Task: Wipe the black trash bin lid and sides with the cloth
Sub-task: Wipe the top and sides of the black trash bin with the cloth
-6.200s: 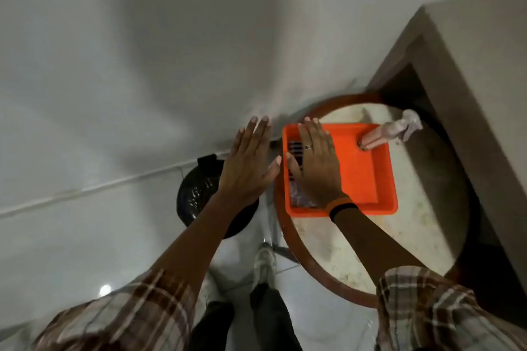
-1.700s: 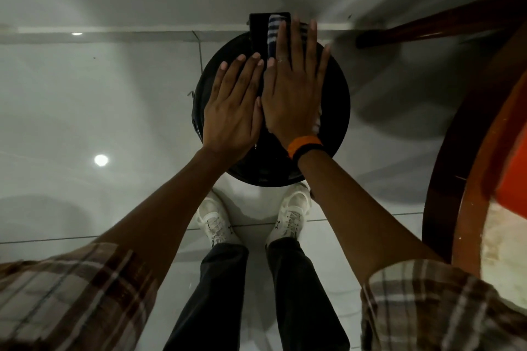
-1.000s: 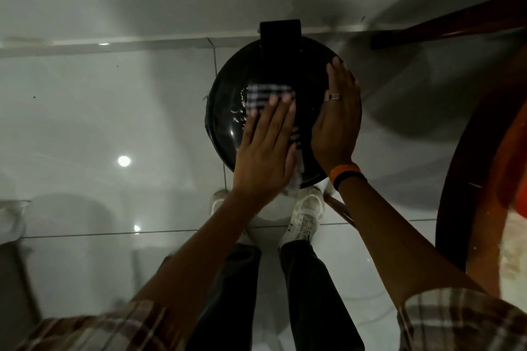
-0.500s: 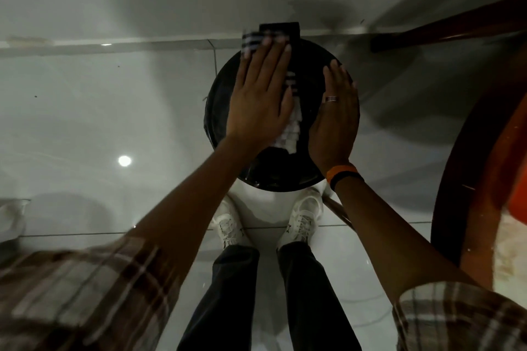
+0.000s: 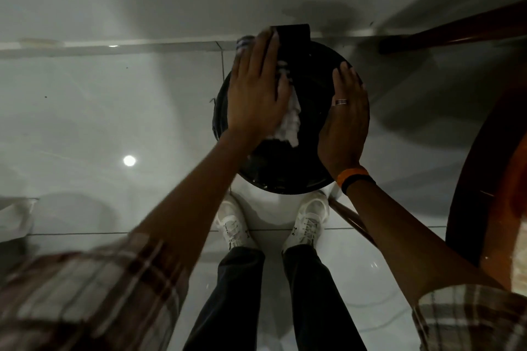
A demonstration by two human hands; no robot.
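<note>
The black trash bin lid is round and glossy, seen from above on the white tiled floor, with its black hinge block at the far edge by the wall. My left hand lies flat on the far-left part of the lid, pressing a white cloth with dark stripes; the cloth shows beside the palm and past the fingertips. My right hand rests flat on the lid's right side, fingers together, with nothing under it. The bin's sides are hidden below the lid.
My two white shoes stand just in front of the bin. A round wooden-rimmed table fills the right edge, one leg reaching toward the wall. The wall's baseboard runs behind the bin. A pale object sits at the left edge.
My left hand has slid the cloth leftward over the far part of the lid, toward its rim. My right hand has stayed on the lid's right side.
</note>
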